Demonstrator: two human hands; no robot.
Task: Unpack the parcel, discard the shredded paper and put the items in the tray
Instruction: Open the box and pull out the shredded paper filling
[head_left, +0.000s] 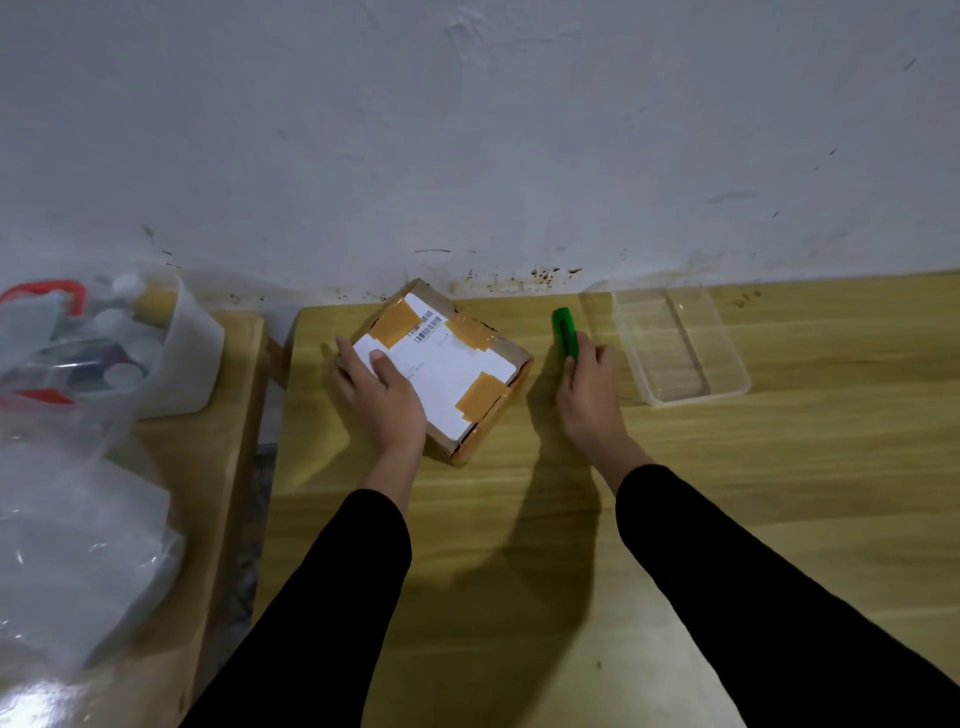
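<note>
Left hand (382, 395) flat, fingers spread on taped brown cardboard parcel (447, 364) | right hand (589, 384) grasping green plastic cutter (565, 332) | we should slit tape shallowly, sparing contents

Wooden table (727, 493) under taped parcel (457, 374), clear tray (727, 358).

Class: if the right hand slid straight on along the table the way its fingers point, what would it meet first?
Probably the wall. The right hand, closed on the green cutter, points between parcel and tray.
</note>
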